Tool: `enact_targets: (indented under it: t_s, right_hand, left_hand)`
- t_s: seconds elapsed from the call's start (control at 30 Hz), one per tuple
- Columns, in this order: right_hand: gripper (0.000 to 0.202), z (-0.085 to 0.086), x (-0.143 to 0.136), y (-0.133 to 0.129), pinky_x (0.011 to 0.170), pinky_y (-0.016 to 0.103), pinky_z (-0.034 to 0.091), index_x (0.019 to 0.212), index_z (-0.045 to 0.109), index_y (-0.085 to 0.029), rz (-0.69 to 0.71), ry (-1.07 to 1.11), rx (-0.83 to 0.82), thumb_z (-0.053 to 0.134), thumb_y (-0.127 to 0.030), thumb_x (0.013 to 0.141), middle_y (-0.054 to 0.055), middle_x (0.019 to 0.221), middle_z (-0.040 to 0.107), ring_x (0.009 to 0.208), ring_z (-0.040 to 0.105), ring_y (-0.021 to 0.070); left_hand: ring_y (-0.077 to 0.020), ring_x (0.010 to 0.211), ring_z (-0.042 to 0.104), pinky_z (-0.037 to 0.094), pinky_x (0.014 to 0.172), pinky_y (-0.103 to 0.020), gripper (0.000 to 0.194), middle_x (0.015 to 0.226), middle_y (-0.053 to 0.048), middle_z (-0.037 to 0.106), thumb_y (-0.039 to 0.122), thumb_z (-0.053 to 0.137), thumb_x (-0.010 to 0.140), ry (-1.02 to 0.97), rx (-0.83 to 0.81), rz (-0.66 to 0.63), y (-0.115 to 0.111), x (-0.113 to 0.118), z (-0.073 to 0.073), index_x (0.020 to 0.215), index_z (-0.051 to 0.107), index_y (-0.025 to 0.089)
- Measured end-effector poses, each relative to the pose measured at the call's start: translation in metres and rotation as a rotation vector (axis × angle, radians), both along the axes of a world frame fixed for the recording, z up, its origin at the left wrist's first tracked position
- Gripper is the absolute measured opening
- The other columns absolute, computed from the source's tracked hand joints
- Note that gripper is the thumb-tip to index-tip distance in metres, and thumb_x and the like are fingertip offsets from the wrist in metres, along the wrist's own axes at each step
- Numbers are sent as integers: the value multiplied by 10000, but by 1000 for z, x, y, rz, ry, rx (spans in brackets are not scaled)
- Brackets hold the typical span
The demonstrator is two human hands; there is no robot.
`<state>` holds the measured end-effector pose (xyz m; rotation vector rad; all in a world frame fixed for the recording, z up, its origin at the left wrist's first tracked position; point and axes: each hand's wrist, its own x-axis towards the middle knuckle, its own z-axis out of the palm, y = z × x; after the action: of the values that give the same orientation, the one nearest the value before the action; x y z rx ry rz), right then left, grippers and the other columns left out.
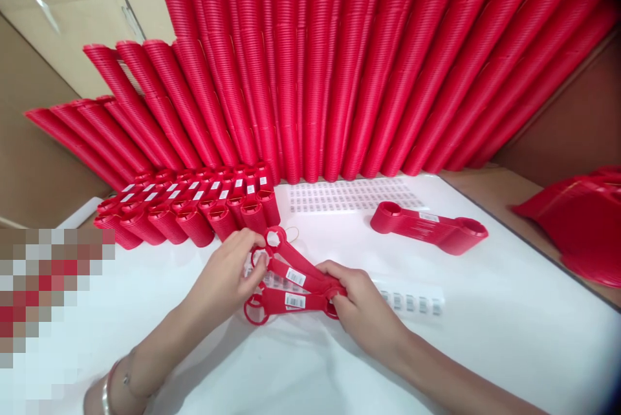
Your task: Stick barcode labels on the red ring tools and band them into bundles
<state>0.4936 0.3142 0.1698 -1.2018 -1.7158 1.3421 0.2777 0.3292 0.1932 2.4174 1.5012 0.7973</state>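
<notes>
Several flat red plastic pieces with a ring at each end are fanned out between my hands above the white table. White barcode labels show on two of them. My right hand grips the pieces where their right ends overlap, thumb on the near side. At the left ends, my left hand has its fingers curled at the ring of a middle piece, thumb at its edge. A thin yellowish loop lies beside the uppermost ring. Partly covered by the pieces is a sheet of barcode labels.
A stack of the same red pieces stands right of my hands, labelled on top. Bundled labelled stacks sit at the left. Behind rise tall red columns. Another label sheet lies at the back, and red pieces at far right.
</notes>
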Motion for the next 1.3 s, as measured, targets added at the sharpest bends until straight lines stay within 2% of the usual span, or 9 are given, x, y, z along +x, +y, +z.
enact_targets:
  t_s: [0.1,0.27,0.33,0.43,0.6,0.8,1.0,1.17,1.3]
  right_hand:
    - [474,-3,0,1,640,222,403,942,626,-161,-7,-18,15,312,-12,619,7,843,634,734,561,133]
    - [495,-1,-2,2,613,219,398,961,620,-156,-11,-22,23,312,-5,604,3,808,626,705,556,131]
    - [487,0,-2,1,605,218,394,943,617,-152,-12,-37,31,306,-2,600,2,779,618,688,549,131]
    - [495,0,-2,1,632,222,407,964,610,-153,-8,-48,36,307,6,606,7,802,619,716,556,135]
    - [599,-3,1,5,754,232,421,1104,587,-188,22,-31,58,307,12,613,14,976,626,872,568,141]
    - [524,-4,7,11,644,228,395,1000,632,-179,24,-121,96,308,-18,620,-4,806,623,716,542,133]
    - [538,0,5,6,673,221,391,1024,611,-210,55,-108,150,305,-4,632,-16,870,623,771,549,128]
    - [444,7,-2,1,649,224,389,905,606,-171,78,-97,174,316,5,618,1,838,621,740,547,131]
    - [460,10,-3,-2,661,220,391,916,601,-179,78,-52,161,315,4,606,2,876,625,765,552,131]
  left_hand:
    - [-183,674,497,354,587,-270,102,777,-2,518,245,406,874,3,-101,-27,1,-2,2,829,479,188]
    - [-171,550,476,317,515,-257,273,627,15,494,318,362,915,49,-206,-42,1,-1,3,692,453,190]
    - [-187,566,499,317,518,-263,255,633,12,517,316,335,927,111,-227,8,3,-2,1,777,503,197]
    - [-233,724,529,351,577,-287,213,803,-37,536,301,361,900,210,-145,54,8,-8,-4,916,545,193]
    - [-215,736,518,384,609,-292,220,870,-42,481,314,414,870,196,-158,-26,13,-13,-10,933,588,195]
    - [-187,659,517,383,580,-272,262,819,-39,509,327,401,880,61,-213,-94,11,-16,3,776,589,178]
    - [-175,660,521,389,575,-230,214,712,-14,581,370,565,819,-422,-473,-52,5,-6,22,769,619,169]
    - [-144,521,447,301,459,-215,258,584,-4,528,394,589,759,-512,-592,24,-6,21,18,731,654,146]
    - [-129,471,397,257,421,-207,288,537,8,481,425,595,736,-543,-629,47,-6,27,13,734,661,145]
